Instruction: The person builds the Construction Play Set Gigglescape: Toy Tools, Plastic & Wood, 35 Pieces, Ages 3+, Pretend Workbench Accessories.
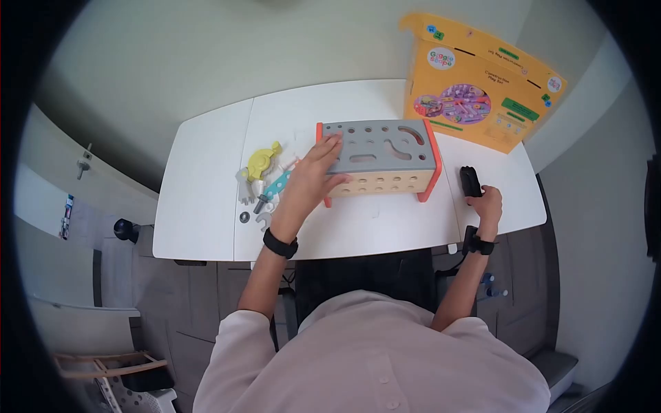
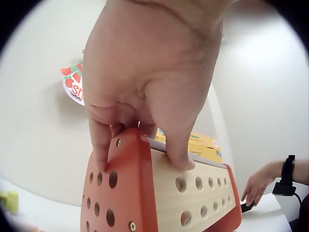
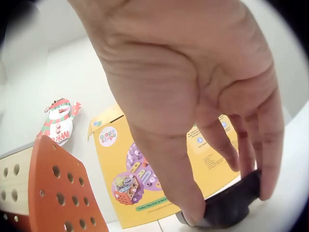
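Observation:
A toy workbench (image 1: 379, 148) with a grey slotted top, pale wooden sides and red-orange ends stands on the white table. The left hand (image 1: 313, 179) grips its left end; in the left wrist view this hand (image 2: 154, 72) has the thumb on the wooden side (image 2: 193, 193) and a finger on the red end panel (image 2: 128, 193). To the right of the workbench, the right hand (image 1: 487, 206) holds a black object (image 1: 469, 182) near the table's right edge. The right wrist view shows the right hand (image 3: 193, 82) with thumb and fingers on opposite sides of the black object (image 3: 224, 208).
A yellow box (image 1: 482, 82) stands behind, at the back right. Left of the workbench lie a yellow toy piece (image 1: 261, 162), a teal perforated strip (image 1: 277, 186), a grey bolt (image 1: 260, 204) and several small parts. The white table's (image 1: 200, 186) front edge is near the body.

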{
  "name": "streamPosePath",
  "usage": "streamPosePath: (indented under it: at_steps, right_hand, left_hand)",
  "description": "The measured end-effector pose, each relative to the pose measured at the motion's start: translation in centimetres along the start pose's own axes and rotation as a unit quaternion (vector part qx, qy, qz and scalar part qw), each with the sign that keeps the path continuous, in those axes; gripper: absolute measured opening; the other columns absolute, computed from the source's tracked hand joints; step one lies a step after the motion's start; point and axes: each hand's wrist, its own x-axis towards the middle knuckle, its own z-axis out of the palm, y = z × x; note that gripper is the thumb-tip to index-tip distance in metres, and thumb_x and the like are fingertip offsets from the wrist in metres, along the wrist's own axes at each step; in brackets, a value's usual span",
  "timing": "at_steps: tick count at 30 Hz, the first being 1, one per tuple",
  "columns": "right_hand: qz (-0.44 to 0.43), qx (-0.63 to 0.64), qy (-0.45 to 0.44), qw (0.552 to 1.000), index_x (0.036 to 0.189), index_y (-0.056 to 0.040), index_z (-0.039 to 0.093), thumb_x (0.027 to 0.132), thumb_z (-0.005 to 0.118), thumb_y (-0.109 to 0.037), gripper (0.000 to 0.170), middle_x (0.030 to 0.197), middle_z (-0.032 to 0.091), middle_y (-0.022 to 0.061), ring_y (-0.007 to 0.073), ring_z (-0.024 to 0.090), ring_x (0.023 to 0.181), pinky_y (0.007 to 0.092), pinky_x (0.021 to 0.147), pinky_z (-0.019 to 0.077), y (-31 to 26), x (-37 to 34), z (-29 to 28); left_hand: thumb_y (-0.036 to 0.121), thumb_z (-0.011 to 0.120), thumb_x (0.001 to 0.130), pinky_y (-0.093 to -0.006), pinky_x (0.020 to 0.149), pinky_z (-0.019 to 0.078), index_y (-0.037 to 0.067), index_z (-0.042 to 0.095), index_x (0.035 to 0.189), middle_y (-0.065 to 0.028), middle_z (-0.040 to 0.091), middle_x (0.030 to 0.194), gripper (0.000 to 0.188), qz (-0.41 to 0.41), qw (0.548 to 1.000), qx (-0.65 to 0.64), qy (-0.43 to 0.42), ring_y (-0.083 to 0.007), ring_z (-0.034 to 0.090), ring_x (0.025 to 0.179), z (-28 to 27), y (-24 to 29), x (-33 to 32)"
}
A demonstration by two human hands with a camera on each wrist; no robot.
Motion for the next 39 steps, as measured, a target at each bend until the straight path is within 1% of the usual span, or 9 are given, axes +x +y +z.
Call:
streamPosePath:
  at_steps: [5, 8, 10, 13, 16, 20, 22, 27, 39]
  right_hand:
    - [-0.02, -0.026, 0.016, 0.999, 0.126, 0.0006, 0.07, 0.065, 0.095, -0.027, 0.071, 0.119, 0.07, 0.0211, 0.0371, 0.07, 0.108, 0.0465, 0.091, 0.057, -1.5, -0.7, -0.5]
    - [-0.095, -0.02, 0.108, 0.989, 0.118, 0.0022, 0.072, 0.073, 0.091, -0.019, 0.054, 0.114, 0.071, 0.0196, 0.0353, 0.07, 0.103, 0.0442, 0.088, 0.0571, -4.1, -2.1, -2.0]
    - [-0.298, 0.231, 0.129, 0.917, 0.11, 0.0028, 0.072, 0.083, 0.081, -0.005, 0.03, 0.107, 0.071, 0.017, 0.0329, 0.07, 0.097, 0.0391, 0.085, 0.0558, -7.4, -2.7, -3.8]
    - [-0.448, 0.304, 0.1, 0.835, 0.105, 0.0022, 0.071, 0.089, 0.068, 0.008, 0.017, 0.102, 0.07, 0.0135, 0.0294, 0.068, 0.093, 0.0343, 0.084, 0.0528, -13.2, -5.5, -5.7]
    - [-0.491, 0.298, 0.009, 0.818, 0.108, 0.0009, 0.071, 0.087, 0.07, 0.004, 0.021, 0.11, 0.069, 0.0111, 0.0311, 0.069, 0.104, 0.0372, 0.09, 0.0539, -17.2, -8.5, -5.0]
    - [-0.521, 0.271, 0.01, 0.809, 0.11, -0.0006, 0.072, 0.085, 0.073, 0.002, 0.025, 0.114, 0.068, 0.0105, 0.0328, 0.068, 0.109, 0.0397, 0.092, 0.0546, -19.5, -11.0, -2.7]
    - [-0.494, 0.243, 0.013, 0.835, 0.111, -0.0013, 0.072, 0.083, 0.075, 0.002, 0.029, 0.114, 0.068, 0.0105, 0.0323, 0.068, 0.11, 0.0405, 0.091, 0.0549, -19.8, -11.1, -2.8]
    - [-0.477, 0.258, -0.026, 0.84, 0.109, -0.0004, 0.073, 0.08, 0.079, 0.001, 0.03, 0.111, 0.07, 0.0112, 0.0317, 0.069, 0.108, 0.0389, 0.09, 0.0551, -19.6, -10.4, -2.7]
    - [-0.457, 0.298, -0.021, 0.838, 0.104, 0.0011, 0.075, 0.075, 0.08, 0.006, 0.03, 0.106, 0.072, 0.0131, 0.0316, 0.071, 0.107, 0.0374, 0.089, 0.0562, -19.7, -10.5, -2.6]
  left_hand:
    - [0.017, 0.083, 0.082, -0.038, 0.108, 0.0534, -0.004, 0.055, 0.142, -0.0138, 0.05, 0.156, 0.07, 0.015, 1.0, 0.006, -0.005, -0.0331, 0.045, 0.145, 0.3, -0.7, 0.6]
    - [0.02, 0.083, 0.083, -0.039, 0.111, 0.0499, -0.004, 0.055, 0.142, -0.0136, 0.05, 0.155, 0.069, 0.025, 1.0, 0.016, -0.006, -0.0331, 0.045, 0.145, 0.0, -0.8, 0.7]
    - [0.021, 0.083, 0.084, -0.0395, 0.114, 0.0476, -0.004, 0.056, 0.142, -0.0134, 0.051, 0.155, 0.069, 0.033, 0.999, 0.024, -0.006, -0.0332, 0.045, 0.145, -0.1, -0.7, 0.7]
    - [0.022, 0.083, 0.084, -0.0399, 0.117, 0.0428, -0.003, 0.056, 0.142, -0.0132, 0.051, 0.155, 0.069, 0.016, 1.0, -0.017, -0.019, -0.0327, 0.044, 0.146, -0.2, -0.9, 0.8]
    - [0.021, 0.083, 0.084, -0.0394, 0.118, 0.042, -0.003, 0.056, 0.142, -0.013, 0.051, 0.155, 0.068, 0.02, 1.0, -0.017, -0.016, -0.0319, 0.045, 0.146, -0.4, -0.9, 0.6]
    - [0.019, 0.082, 0.085, -0.039, 0.118, 0.0416, -0.003, 0.057, 0.141, -0.0126, 0.052, 0.155, 0.065, 0.012, 0.999, -0.051, -0.013, -0.0312, 0.045, 0.146, -0.3, -1.0, 0.4]
    - [0.019, 0.081, 0.086, -0.0392, 0.117, 0.0416, -0.002, 0.058, 0.141, -0.0123, 0.052, 0.155, 0.063, 0.012, 0.997, -0.072, -0.012, -0.0311, 0.045, 0.146, -0.6, -1.2, 0.5]
    - [0.011, 0.077, 0.088, -0.0424, 0.119, 0.0397, 0.002, 0.059, 0.141, -0.0091, 0.052, 0.156, 0.057, 0.009, 0.987, -0.136, -0.086, -0.0301, 0.042, 0.149, -2.5, -1.9, 0.4]
    - [-0.003, 0.07, 0.088, -0.0426, 0.121, 0.0373, 0.004, 0.056, 0.146, -0.0089, 0.048, 0.159, 0.06, 0.005, 0.994, -0.089, -0.064, -0.0323, 0.035, 0.153, -1.7, -0.6, -0.5]
